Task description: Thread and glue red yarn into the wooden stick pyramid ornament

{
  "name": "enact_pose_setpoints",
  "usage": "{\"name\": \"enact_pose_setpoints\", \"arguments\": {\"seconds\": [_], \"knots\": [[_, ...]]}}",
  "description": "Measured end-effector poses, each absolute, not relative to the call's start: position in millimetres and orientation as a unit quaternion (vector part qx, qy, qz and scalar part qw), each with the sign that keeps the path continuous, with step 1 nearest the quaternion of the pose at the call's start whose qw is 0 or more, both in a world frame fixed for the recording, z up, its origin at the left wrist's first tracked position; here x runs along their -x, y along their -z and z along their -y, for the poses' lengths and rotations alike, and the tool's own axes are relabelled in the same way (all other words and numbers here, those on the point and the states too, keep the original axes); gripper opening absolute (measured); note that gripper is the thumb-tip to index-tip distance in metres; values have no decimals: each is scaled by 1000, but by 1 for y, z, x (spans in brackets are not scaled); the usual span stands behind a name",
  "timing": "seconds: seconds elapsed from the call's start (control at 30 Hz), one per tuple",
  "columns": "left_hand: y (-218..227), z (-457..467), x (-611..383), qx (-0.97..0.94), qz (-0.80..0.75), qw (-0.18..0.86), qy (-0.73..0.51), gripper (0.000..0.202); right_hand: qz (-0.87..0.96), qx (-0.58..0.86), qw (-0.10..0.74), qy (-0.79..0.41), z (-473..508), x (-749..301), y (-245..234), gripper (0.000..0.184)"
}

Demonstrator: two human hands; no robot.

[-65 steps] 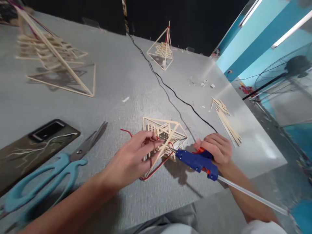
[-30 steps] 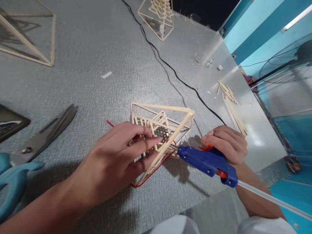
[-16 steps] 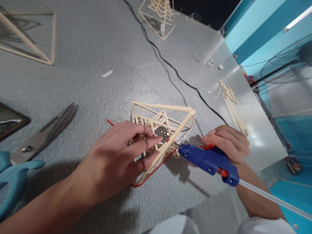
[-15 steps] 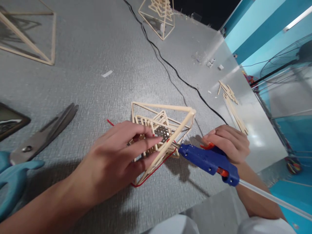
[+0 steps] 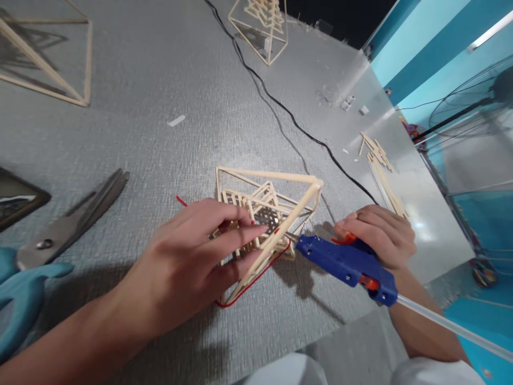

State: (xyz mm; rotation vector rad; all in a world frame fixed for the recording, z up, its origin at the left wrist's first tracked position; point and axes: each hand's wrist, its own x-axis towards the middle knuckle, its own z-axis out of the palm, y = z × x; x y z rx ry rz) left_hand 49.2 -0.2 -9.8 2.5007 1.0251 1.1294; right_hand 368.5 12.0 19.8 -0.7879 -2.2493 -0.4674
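A small pyramid frame of thin wooden sticks (image 5: 272, 188) lies on its side on the grey table (image 5: 168, 69), with a red thread (image 5: 256, 278) running along its lower edge. My left hand (image 5: 188, 262) grips the frame, its fingers pinched round the sticks. My right hand (image 5: 380, 235) is closed round a blue glue gun (image 5: 344, 262) with an orange trigger. The gun's nozzle sits just right of the frame's near corner, a small gap away. A clear glue stick (image 5: 449, 329) pokes out of the gun's back.
Teal-handled scissors (image 5: 60, 240) lie at the left, beside a dark phone (image 5: 16, 198). Two more stick pyramids stand at the far left (image 5: 52, 85) and at the top (image 5: 264, 27). A black cable (image 5: 280, 107) crosses the table. Loose sticks (image 5: 380, 171) lie near the right edge.
The view has tilted down and closer since the earliest frame. Over the last second my right hand has drawn the glue gun slightly right, off the frame. My left hand has stayed put.
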Motion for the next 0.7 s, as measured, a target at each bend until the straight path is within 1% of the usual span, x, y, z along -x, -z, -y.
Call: {"name": "enact_pose_setpoints", "arguments": {"seconds": [0.13, 0.3, 0.53, 0.7], "knots": [[12, 0, -50, -850, -345, 103, -384, 14, 871, 299, 344, 182, -11, -368, -17, 20], [11, -1, -50, -852, -344, 100, -382, 14, 867, 294, 356, 189, -11, -366, -15, 23], [10, -3, -51, -849, -343, 105, -387, 14, 870, 297, 349, 185, -13, -359, -25, 17], [9, -3, -51, -849, -342, 109, -388, 14, 863, 315, 349, 185, -12, -357, -23, 16]]}}
